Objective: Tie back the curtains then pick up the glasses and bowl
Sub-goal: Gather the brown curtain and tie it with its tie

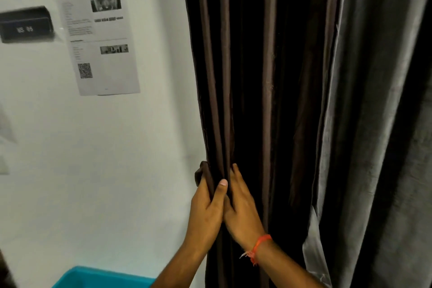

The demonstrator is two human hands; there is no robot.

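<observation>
The dark brown curtain (247,77) hangs in long vertical folds against the white wall (117,170), filling the middle of the view, with its left edge gathered low down where both hands meet. The left hand (205,206) grips that outer edge, the thumb pressed over the front of a fold and the fingers wrapped behind it, so a small bunch of cloth pokes up above the knuckles. The right hand (240,203) lies just beside it, touching it at the heel of the palm, with its fingers pushed into the folds (how far they curl round the cloth is hidden, so its hold cannot be told). An orange thread band (259,246) circles the right wrist. To the right of the brown cloth hangs a grey curtain (374,124), its paler lining showing along the inner edge. On the wall to the left is a printed sheet (98,35) with small pictures and a square code, and further left a dark sign (25,24) with blurred white lettering. A teal bin (100,278) shows at the bottom edge.
</observation>
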